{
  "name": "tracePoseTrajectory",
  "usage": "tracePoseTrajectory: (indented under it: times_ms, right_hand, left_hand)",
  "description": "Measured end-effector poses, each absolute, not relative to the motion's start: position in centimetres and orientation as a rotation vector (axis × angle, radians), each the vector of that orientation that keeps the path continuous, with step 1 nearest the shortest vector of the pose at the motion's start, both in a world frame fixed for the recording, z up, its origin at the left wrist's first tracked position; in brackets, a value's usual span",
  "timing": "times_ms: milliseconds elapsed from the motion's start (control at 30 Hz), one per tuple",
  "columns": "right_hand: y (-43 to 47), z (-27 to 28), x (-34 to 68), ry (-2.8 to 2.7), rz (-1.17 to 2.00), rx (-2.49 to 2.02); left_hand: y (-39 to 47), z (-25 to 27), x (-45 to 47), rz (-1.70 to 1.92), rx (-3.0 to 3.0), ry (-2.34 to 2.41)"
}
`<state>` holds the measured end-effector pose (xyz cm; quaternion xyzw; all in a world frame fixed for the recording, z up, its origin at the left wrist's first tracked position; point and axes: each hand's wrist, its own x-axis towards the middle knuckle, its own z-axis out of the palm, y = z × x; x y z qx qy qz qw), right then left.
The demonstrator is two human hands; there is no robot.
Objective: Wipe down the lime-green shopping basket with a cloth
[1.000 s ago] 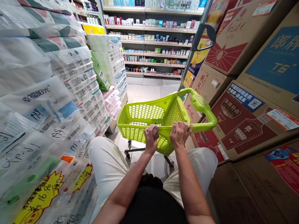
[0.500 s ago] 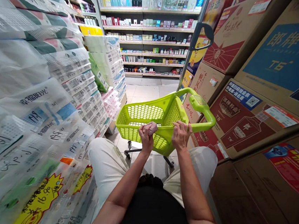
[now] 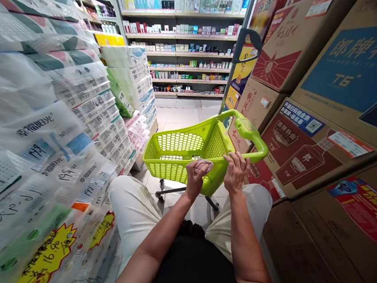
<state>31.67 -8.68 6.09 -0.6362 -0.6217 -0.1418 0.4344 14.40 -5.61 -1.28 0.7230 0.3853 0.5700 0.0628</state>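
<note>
A lime-green plastic shopping cart (image 3: 172, 169) with a perforated basket stands between my knees, its handle to the right. My left hand (image 3: 194, 180) is closed round a crumpled, pinkish-grey cloth (image 3: 203, 166), which presses against the near side of the basket close to its rim. My right hand (image 3: 235, 175) grips the cart's rim where the handle begins, with the fingers curled over the top edge. The part of the basket I can see into holds no goods.
Stacked packs of tissue paper (image 3: 39, 127) with handwritten price labels line the left. Cardboard cartons (image 3: 297, 147) are piled on the right, with a grey upright handle (image 3: 249, 47) in front of them. Shelves of small boxed goods (image 3: 185, 39) cross the far end.
My left hand has slid to the right along the basket's near side with the cloth. My right hand has shifted slightly right along the rim towards the handle.
</note>
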Motion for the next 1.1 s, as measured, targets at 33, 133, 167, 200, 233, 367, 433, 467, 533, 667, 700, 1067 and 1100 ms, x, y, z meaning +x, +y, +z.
tracePoseTrajectory:
  times_ms: [33,133,167,200,233,367,433,467,533,667,700,1067,1100]
  right_hand:
    - [-8.7,6.0,31.6,-1.542,-0.361,-1.577]
    - [-8.6,5.6,31.7,-1.530,-0.391,-1.519]
    - [-8.5,5.5,31.7,-1.528,-0.401,-1.492]
    - [-8.5,5.4,31.8,-1.526,-0.409,-1.469]
    - [-8.4,5.3,31.8,-1.525,-0.413,-1.452]
    - [-8.2,5.3,31.8,-1.510,-0.405,-1.417]
    - [-8.2,5.3,31.8,-1.502,-0.402,-1.410]
    - [-8.3,5.4,31.8,-1.503,-0.403,-1.411]
    - [-8.3,5.4,31.9,-1.513,-0.405,-1.417]
    - [-8.3,5.5,31.9,-1.531,-0.402,-1.431]
    - [-8.3,5.5,31.9,-1.529,-0.400,-1.435]
    - [-8.4,5.6,32.0,-1.530,-0.420,-1.446]
    - [-8.4,5.6,32.0,-1.527,-0.422,-1.450]
  left_hand:
    - [-5.4,-1.2,14.5,1.745,2.226,1.170]
    - [-5.4,-2.3,14.3,1.762,2.353,1.195]
    - [-5.6,-2.8,14.2,1.750,2.400,1.196]
    - [-5.7,-3.3,14.1,1.728,2.449,1.190]
    - [-5.9,-3.6,14.1,1.705,2.492,1.186]
    - [-5.7,-3.1,14.8,1.742,2.549,1.196]
    - [-5.4,-2.6,15.3,1.778,2.557,1.196]
    - [-5.3,-2.6,15.5,1.778,2.566,1.196]
    - [-5.3,-2.9,15.7,1.746,2.585,1.205]
    - [-5.7,-3.8,15.5,1.659,2.630,1.180]
    - [-5.8,-3.8,15.6,1.643,2.632,1.178]
    - [-5.7,-5.3,17.2,1.500,2.700,1.139]
    - [-5.9,-5.7,16.9,1.497,2.702,1.134]
